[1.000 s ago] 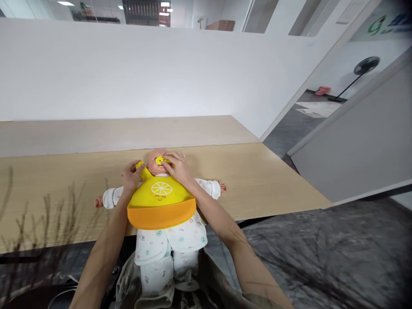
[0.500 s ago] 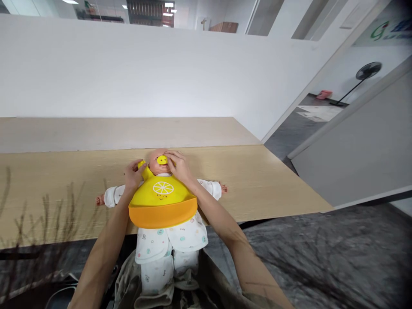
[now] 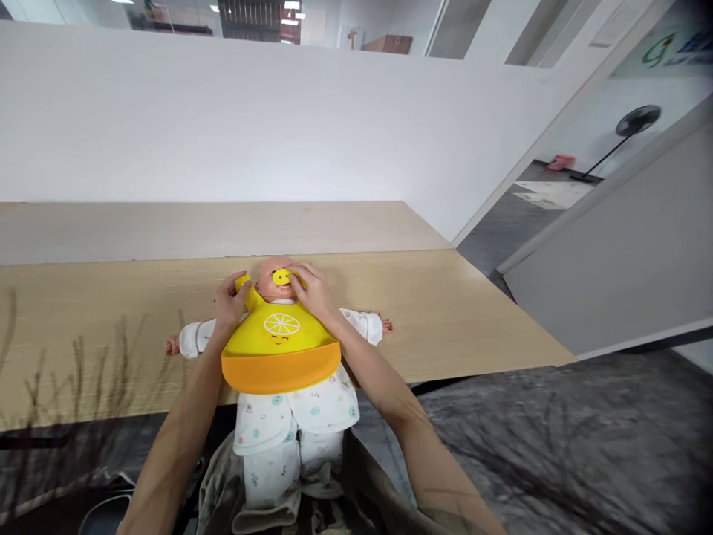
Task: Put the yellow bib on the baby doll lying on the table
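Left hand point(image 3: 231, 301) is closed on the left strap point(image 3: 255, 299) of the bib point(image 3: 281, 338), which lies across the doll's point(image 3: 312, 409) chest. Right hand point(image 3: 312, 288) pinches the right tab point(image 3: 281, 277). A slack pinch could release either end. The head point(image 3: 272, 263) obstructs between them. Table point(image 3: 445, 312) beneath; fan point(image 3: 639, 120) far right.

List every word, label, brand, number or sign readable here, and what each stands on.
"g": green mark, shaped like that letter, on the sign beyond the doorway, upper right.
Blue lettering beside it on that sign: too blurred to read.
Tiny prints on the doll's clothes: too small to tell whether any are words.
Yellow bib: no words visible, only pictures.
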`<state>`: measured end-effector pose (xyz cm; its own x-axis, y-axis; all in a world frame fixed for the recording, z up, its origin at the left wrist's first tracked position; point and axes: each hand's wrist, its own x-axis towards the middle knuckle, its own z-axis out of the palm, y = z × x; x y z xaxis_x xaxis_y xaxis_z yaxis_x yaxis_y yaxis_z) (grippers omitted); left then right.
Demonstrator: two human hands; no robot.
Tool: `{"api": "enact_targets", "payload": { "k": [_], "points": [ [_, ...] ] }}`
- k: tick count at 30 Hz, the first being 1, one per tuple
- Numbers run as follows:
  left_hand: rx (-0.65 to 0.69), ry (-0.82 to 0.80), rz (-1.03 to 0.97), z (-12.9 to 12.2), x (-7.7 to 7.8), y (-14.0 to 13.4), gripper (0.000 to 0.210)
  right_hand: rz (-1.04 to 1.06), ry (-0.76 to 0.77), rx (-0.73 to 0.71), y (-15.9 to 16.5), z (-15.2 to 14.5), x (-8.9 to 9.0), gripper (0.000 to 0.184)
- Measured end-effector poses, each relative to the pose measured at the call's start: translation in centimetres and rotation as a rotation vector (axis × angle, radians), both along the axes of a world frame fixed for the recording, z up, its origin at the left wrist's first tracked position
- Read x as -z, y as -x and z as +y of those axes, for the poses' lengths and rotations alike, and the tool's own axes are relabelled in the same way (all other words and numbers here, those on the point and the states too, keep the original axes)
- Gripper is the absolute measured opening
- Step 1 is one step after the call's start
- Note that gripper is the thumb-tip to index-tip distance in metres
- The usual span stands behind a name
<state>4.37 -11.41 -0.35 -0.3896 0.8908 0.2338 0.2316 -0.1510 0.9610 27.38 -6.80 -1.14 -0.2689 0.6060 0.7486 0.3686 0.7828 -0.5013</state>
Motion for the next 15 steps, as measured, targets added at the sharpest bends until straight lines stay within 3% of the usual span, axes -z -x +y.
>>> {"api": "enact_targets", "payload": {
  "k": [7, 15],
  "points": [
    [-0.005, -0.001, -0.027, -0.05, -0.54, -0.24, 0.018, 0.037, 0.003, 0.022, 0.04, 0.10, 0.10, 0.028],
    [0.002, -0.003, -0.022, 0.31, -0.07, -0.14, 0.024, 0.036, 0.005, 0.034, 0.00, 0.10, 0.20, 0.028]
  ]
}}
